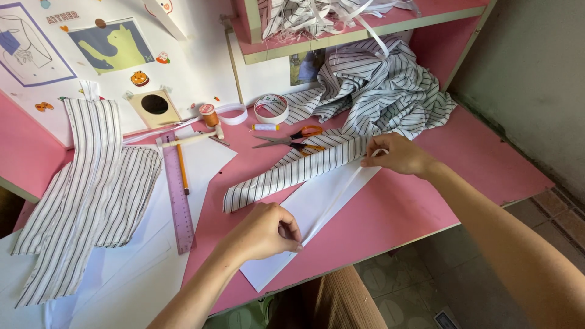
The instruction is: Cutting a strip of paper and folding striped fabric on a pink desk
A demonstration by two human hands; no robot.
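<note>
My left hand [263, 231] has its grip pinched shut on the near end of a thin white strip [334, 198], and my right hand [397, 155] pinches the far end, so I see the strip stretched taut between them. It runs just above a white paper sheet [304, 213] on the pink desk [426, 201], beside a folded striped fabric band [286, 173]. Past that lie orange-handled scissors [292, 139], a tape roll [271, 108] and a heap of striped cloth [390, 91]. A purple ruler [177, 195] and pencil [182, 167] lie to the left.
</note>
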